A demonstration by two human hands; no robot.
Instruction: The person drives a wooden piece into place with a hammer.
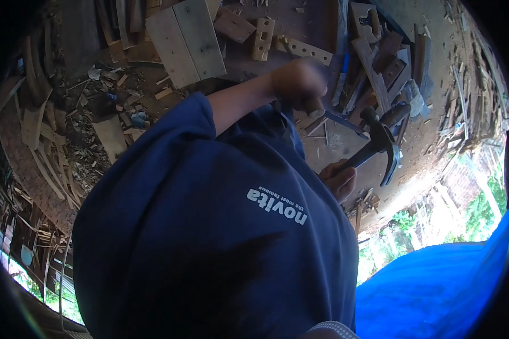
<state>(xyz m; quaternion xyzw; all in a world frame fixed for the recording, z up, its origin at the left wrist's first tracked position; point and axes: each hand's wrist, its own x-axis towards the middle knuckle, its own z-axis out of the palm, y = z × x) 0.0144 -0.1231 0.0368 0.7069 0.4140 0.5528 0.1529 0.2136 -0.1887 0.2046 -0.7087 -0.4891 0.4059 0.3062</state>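
Surroundings: pale boards (pixel 186 42) lie beyond the left forearm. Past the left hand (pixel 300 82) are a holed wood block (pixel 263 39) and a holed strip (pixel 308 51), the strip's lower edge close to the fist. To the right, a heap of wood offcuts (pixel 376 70) crowds the work surface (pixel 336 138), with a blue-marked tool (pixel 343 70) at its near side and crumpled plastic (pixel 417 101) at its far side. Chips and scraps (pixel 127 104) cover the ground at left; a blue sheet (pixel 430 282) fills the lower right corner.

Positions: hammer (pixel 382 135) is in the right hand (pixel 340 181), gripped by its handle, head pointing away from the torso, claw toward the lower right. Left hand is clenched around a wooden handle (pixel 314 107), its blunt end facing the hammer side, well apart from the hammer head. A thin dark blade (pixel 345 123) lies between the two.

Obscured: left fist is blurred; whether blade and wooden handle join cannot be told. The dark shirt (pixel 209 226) hides much of the near area. Right wrist is hidden; the lens border cuts off the edges.
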